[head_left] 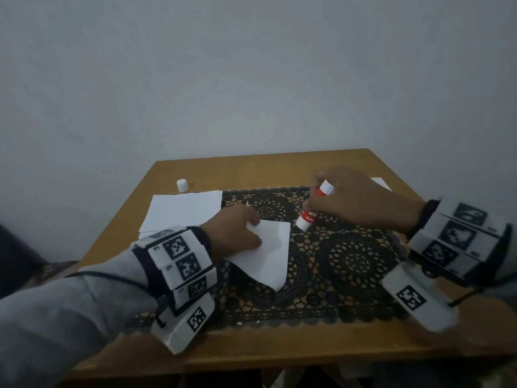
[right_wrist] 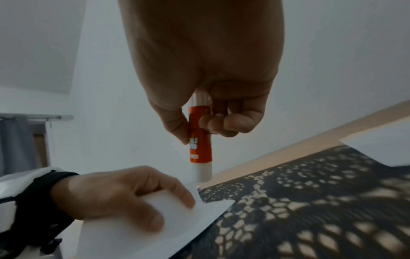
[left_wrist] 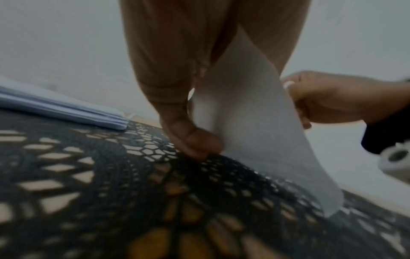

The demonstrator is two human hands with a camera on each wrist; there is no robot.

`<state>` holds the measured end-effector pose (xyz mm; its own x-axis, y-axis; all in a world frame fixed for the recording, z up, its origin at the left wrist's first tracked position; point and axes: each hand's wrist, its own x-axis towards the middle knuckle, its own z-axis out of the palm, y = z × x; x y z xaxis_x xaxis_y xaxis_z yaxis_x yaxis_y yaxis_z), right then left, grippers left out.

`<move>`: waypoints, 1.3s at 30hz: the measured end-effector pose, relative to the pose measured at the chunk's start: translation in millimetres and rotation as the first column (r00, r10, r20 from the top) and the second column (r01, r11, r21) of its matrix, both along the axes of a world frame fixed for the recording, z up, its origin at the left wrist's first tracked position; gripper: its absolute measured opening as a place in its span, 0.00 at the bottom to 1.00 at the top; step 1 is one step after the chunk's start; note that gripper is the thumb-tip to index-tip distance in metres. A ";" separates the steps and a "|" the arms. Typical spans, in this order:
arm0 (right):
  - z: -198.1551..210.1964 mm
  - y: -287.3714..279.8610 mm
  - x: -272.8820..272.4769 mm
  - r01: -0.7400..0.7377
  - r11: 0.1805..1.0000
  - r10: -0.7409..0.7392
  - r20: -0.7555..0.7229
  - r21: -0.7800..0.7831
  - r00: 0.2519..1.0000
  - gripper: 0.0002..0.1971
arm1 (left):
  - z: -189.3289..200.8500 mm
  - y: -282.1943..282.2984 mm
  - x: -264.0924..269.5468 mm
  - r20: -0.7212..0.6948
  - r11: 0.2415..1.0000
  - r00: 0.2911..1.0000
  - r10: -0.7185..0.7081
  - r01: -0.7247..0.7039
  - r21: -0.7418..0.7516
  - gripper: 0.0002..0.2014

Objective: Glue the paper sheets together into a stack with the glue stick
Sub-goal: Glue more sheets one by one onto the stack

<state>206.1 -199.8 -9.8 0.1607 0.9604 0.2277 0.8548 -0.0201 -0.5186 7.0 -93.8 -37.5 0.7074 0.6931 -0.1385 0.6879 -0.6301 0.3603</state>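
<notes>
My left hand pinches a white paper sheet and holds it lifted and curved above the black lace mat. In the left wrist view the sheet hangs from thumb and fingers, its lower corner near the mat. My right hand grips the red and white glue stick, uncapped, tilted with its open end down beside the sheet's far corner. The right wrist view shows the glue stick just above the sheet held by the left hand. A stack of white sheets lies at the left.
The glue stick's white cap stands on the wooden table behind the stack. Another white sheet lies at the far right behind my right hand. A plain wall rises behind the table. The stack of sheets shows edge-on in the left wrist view.
</notes>
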 end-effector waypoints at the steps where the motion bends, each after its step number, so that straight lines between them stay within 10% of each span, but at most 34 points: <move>1: 2.1 5.4 -3.2 0.007 1.000 -0.007 0.040 0.021 0.999 0.10 | -2.8 -1.5 -1.6 -0.071 1.000 0.997 -0.014 0.014 0.005 0.25; 18: -23.1 48.5 -39.3 -0.048 0.991 0.079 0.263 -0.124 0.962 0.09 | -5.9 5.4 -7.9 -0.135 0.998 0.989 -0.062 0.062 -0.004 0.29; 29: -18.3 4.3 -78.5 -0.226 0.946 0.259 0.121 -0.234 0.958 0.09 | 0.8 25.7 -3.8 -0.108 0.996 0.990 -0.089 0.087 -0.027 0.14; 39: -9.7 0.4 -61.4 -0.243 0.926 0.258 0.015 -0.290 0.966 0.08 | 35.0 40.2 -4.1 0.306 0.976 0.938 -0.165 0.200 -0.090 0.12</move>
